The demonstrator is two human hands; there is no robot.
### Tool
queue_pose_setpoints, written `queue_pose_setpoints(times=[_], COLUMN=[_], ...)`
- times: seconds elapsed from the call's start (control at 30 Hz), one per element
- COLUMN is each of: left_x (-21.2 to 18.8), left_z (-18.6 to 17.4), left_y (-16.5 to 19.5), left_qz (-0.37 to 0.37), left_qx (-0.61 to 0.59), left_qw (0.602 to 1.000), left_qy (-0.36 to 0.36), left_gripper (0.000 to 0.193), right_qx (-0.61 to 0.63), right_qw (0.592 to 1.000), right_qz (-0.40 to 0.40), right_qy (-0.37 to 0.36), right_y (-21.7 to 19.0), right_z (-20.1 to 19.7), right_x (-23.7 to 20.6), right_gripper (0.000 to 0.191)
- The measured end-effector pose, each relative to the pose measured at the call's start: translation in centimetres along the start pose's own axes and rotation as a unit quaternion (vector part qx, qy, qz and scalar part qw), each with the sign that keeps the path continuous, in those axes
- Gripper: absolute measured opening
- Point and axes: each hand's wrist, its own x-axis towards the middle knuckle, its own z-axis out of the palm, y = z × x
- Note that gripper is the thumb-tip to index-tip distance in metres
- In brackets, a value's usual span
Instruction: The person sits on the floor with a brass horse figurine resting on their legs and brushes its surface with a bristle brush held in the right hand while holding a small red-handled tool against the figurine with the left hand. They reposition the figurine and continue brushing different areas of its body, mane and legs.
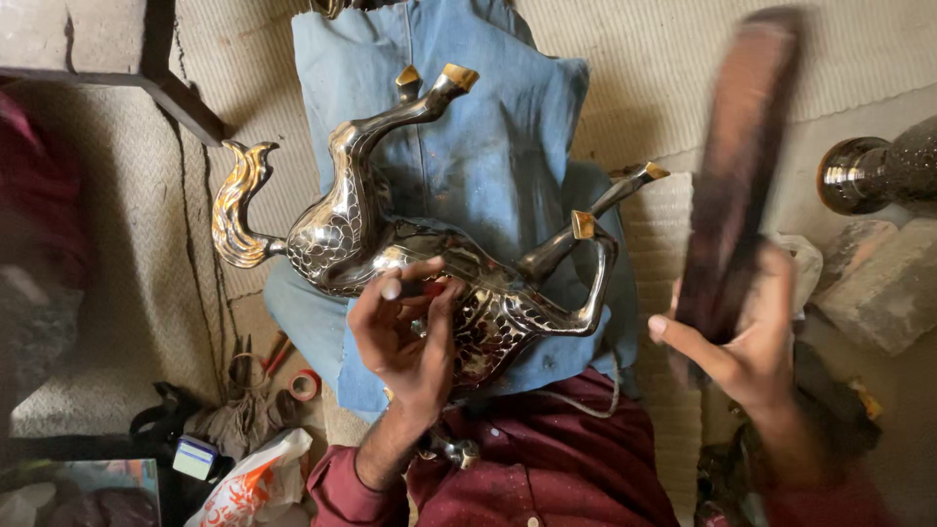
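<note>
A shiny metal horse figure [351, 229] with gold hooves and tail lies on its back on a blue cloth [488, 127] in my lap. My left hand [405, 337] presses a small thin tool against the horse's patterned belly, fingers pinched around it. Off to the right, my right hand [747, 342] grips a long dark wooden bat [737, 166], raised and blurred above the horse's front legs.
A polished metal vase-like piece [874, 171] lies at the right edge beside stone blocks [878, 283]. At lower left sit pliers, a red tape ring [305, 385] and a plastic bag [256, 478]. Woven matting covers the floor.
</note>
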Motion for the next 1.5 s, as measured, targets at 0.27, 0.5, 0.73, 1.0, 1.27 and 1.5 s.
queue_pose_setpoints(times=[0.27,0.5,0.73,1.0,1.27,1.5], left_x=[1.0,0.6,-0.3,-0.7,-0.1,-0.3], left_z=[-0.8,-0.9,-1.0,-1.1,-0.9,-0.7], left_y=[0.6,0.4,-0.1,-0.3,0.6,0.5], left_qz=[-0.028,-0.039,-0.008,0.012,0.014,0.003], left_qx=[0.011,-0.008,0.050,0.093,0.139,0.124], left_qw=[0.997,0.997,0.998,0.995,0.989,0.991], left_qy=[-0.070,-0.070,-0.047,-0.040,-0.050,-0.043], left_gripper=[0.055,0.056,0.059,0.044,0.036,0.034], right_qx=[-0.282,-0.427,-0.461,-0.501,-0.589,-0.620], right_qw=[0.951,0.847,0.799,0.743,0.679,0.655], right_qz=[-0.043,-0.238,-0.267,-0.332,-0.281,-0.247], right_qy=[-0.115,-0.207,-0.277,-0.294,-0.338,-0.354], right_y=[-6.9,-10.2,-13.1,-15.2,-15.8,-15.3], right_z=[1.0,3.3,4.7,6.7,7.6,7.1], right_x=[5.4,10.3,12.8,13.3,13.6,13.1], right_gripper=[0.065,0.086,0.087,0.076,0.096,0.099])
